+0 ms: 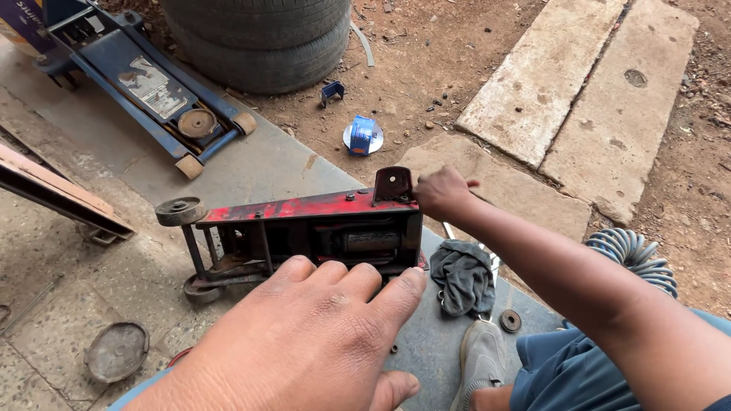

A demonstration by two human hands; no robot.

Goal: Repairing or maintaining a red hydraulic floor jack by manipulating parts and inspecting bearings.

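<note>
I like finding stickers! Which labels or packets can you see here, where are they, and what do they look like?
Label: on the blue floor jack, upper left; worn, pale rectangle.
Small packet: on the dirt above the red floor jack; blue and white, boxy.
Yellow-and-blue sticker: top-left corner, cut off.

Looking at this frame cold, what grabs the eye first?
The red floor jack lying on its side at centre, with the right hand at its rear bracket and the left hand spread open close to the camera. Behind it, upper left, sit a blue floor jack and stacked tyres.
</note>
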